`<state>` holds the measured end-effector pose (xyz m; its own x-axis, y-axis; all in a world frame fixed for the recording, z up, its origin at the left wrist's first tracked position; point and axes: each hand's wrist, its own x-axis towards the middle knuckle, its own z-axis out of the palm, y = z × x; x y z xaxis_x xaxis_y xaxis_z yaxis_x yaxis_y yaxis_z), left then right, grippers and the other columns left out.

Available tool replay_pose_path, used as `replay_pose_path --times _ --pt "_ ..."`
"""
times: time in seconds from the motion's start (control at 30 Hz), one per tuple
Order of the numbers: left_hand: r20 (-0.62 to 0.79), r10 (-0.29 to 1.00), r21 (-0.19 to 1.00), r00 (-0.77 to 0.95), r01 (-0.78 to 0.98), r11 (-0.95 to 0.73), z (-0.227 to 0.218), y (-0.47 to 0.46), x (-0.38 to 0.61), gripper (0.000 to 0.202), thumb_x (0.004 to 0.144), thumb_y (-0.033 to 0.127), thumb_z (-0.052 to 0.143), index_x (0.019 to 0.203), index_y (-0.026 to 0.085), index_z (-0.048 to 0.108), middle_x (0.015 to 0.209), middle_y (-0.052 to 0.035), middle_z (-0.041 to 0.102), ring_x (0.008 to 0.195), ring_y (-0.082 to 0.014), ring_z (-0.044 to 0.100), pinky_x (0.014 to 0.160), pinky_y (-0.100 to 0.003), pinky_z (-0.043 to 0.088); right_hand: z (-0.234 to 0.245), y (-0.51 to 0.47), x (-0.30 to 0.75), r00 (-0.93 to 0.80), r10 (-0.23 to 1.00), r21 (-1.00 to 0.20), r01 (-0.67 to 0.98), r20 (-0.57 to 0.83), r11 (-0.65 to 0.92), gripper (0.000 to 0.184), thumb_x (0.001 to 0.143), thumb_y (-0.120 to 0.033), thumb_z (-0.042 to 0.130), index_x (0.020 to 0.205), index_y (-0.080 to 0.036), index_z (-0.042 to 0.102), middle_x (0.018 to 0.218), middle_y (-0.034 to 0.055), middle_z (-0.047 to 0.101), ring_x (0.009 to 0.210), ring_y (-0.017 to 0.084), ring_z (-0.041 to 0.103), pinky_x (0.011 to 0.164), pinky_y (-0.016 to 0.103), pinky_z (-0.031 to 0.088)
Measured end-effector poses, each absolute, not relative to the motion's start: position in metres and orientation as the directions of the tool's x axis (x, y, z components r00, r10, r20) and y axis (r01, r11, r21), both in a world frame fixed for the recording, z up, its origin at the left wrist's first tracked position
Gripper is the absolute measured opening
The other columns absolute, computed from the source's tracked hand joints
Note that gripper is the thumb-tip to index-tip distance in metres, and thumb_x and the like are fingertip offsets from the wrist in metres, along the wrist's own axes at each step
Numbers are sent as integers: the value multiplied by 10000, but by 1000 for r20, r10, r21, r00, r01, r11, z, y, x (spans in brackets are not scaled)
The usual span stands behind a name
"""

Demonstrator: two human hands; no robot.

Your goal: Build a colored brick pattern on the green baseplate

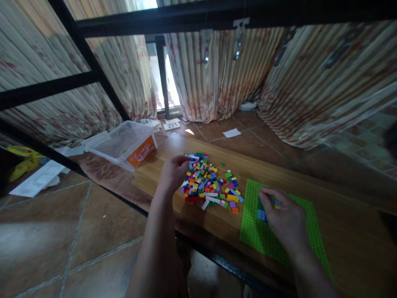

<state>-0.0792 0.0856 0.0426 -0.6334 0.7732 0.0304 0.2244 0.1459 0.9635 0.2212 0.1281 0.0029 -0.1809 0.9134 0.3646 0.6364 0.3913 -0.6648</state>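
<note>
A heap of small coloured bricks (207, 182) lies in the middle of a wooden table (350, 231). My left hand (173, 171) rests at the heap's left edge, fingers curled into the bricks; what they hold, if anything, is hidden. To the right lies a green baseplate (257, 236) with a blue brick (261, 215) on it. My right hand (283, 215) lies over the baseplate, fingers pinched on a small blurred brick just right of the blue one.
A clear plastic tub (125, 145) with an orange label sits at the table's far left. Black metal bars (93, 70) cross overhead and to the left. Papers (37, 178) lie on the tiled floor; striped curtains (325, 78) hang behind.
</note>
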Motion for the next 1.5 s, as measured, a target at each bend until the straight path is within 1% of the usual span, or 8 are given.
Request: replay_pose_path --times 0.23,0.4,0.53,0.67,0.87,1.07,1.23,1.5 --pt "71 819 821 -569 500 277 33 86 -83 206 677 167 601 785 201 773 707 -46 715 677 -198 619 698 -301 474 -4 126 208 -211 897 -704 560 389 437 253 872 -439 527 903 -255 698 946 58 715 921 241 663 884 413 496" --pt "69 841 683 -536 640 352 32 90 -75 298 750 161 555 942 224 774 832 -102 726 771 -258 649 788 -372 484 -9 128 206 -239 887 -687 565 396 458 269 873 -437 529 902 -235 703 955 60 721 919 240 664 872 402 495" --pt "183 877 572 -445 774 273 29 102 -61 337 789 168 526 1022 253 755 1017 -110 694 958 -277 628 908 -391 457 -10 126 204 -245 892 -694 562 380 450 285 879 -446 524 904 -228 705 949 64 727 916 243 664 868 406 491" --pt "281 903 468 -325 868 167 23 120 -52 348 820 176 493 1053 226 746 1086 -137 667 1068 -295 566 994 -438 388 -9 126 205 -245 899 -715 546 362 436 281 884 -446 529 914 -231 707 962 59 730 918 234 669 867 392 493" --pt "243 914 459 -325 869 187 19 137 -31 322 870 223 465 1046 234 734 1140 -114 661 1087 -273 522 993 -427 354 -4 127 210 -241 901 -720 543 360 433 252 896 -409 524 915 -236 706 955 47 728 911 219 671 859 377 495" --pt "181 970 292 -165 950 107 24 139 10 260 880 281 471 932 247 724 1021 -68 692 1067 -283 509 917 -435 374 5 131 219 -172 925 -743 555 339 375 243 884 -392 533 898 -230 713 927 40 727 889 209 674 833 359 505" --pt "144 984 244 -108 967 70 20 140 31 263 795 175 526 970 233 713 979 -71 700 1017 -289 550 868 -439 386 13 134 228 -113 931 -744 571 348 348 228 876 -374 547 889 -225 718 927 41 734 890 202 678 829 345 507" --pt "167 978 204 -127 975 92 17 139 31 292 812 165 501 996 220 721 1004 -98 701 1004 -295 596 885 -447 396 18 142 258 11 905 -742 577 425 341 239 860 -377 557 868 -211 729 917 62 741 885 218 685 838 370 519"
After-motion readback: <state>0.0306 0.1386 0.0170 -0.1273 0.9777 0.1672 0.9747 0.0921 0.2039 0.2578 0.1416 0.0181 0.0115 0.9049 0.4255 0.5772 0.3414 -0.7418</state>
